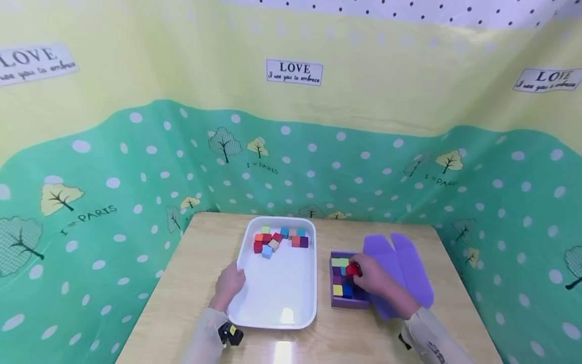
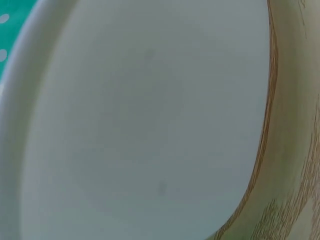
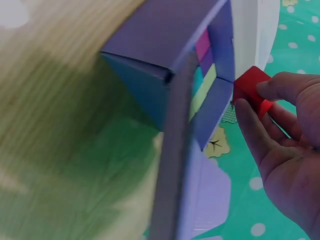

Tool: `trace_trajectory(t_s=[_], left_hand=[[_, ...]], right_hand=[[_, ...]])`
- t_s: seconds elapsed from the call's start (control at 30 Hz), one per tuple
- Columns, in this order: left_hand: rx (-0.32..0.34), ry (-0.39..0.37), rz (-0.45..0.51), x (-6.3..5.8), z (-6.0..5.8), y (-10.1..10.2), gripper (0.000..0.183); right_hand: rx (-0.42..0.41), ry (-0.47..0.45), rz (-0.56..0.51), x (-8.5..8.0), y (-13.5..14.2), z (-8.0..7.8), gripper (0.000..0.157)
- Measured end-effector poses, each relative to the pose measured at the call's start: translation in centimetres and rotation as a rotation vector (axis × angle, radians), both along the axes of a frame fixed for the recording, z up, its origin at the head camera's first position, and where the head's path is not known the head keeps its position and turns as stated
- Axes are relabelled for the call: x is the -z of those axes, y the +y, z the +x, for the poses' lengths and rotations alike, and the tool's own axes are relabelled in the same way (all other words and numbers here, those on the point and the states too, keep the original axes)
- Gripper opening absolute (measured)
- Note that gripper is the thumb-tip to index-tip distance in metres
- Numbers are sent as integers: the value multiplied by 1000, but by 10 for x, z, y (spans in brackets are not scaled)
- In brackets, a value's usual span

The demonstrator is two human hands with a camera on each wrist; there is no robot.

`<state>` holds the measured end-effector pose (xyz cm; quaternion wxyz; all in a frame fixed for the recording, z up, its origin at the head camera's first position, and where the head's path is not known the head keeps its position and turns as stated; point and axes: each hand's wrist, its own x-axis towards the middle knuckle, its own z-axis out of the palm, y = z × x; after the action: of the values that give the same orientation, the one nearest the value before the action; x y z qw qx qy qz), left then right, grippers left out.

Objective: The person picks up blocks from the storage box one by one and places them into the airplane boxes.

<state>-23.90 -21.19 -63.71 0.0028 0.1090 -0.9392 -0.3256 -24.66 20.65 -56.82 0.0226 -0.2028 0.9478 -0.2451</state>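
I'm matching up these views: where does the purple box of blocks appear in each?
Head: purple box, lower right of centre, right of the white tray.
Left wrist: not in it.
Right wrist: upper middle, left of the right hand.
Shared landmark: green dotted cloth.

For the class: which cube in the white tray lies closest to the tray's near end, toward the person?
The light blue cube, just in front of a beige cube. Every other cube in the white tray sits farther back.
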Motion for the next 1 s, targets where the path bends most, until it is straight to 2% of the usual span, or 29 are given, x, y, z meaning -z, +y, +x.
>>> trace_trajectory(t_s=[0.13,0.3,0.5,0.7,0.87,1.0], left_hand=[[16,11,17,-3,-3,-2,39],[16,3,5,-1,-2,-3,38],[-4,24,9,2,-2,-2,36],[1,17,42,-1,-7,-2,37],[-13,2,57,-3,-2,-2,37],[-4,-7,62,-4,4,-3,37]], right_hand=[[-38,-25,51,0,5,8,31],[-43,-66,139,4,7,16,30],[-14,-121,200,7,7,15,32],[9,-128,239,6,5,9,33],[17,-156,260,12,4,10,34],[38,-170,251,17,3,18,35]])
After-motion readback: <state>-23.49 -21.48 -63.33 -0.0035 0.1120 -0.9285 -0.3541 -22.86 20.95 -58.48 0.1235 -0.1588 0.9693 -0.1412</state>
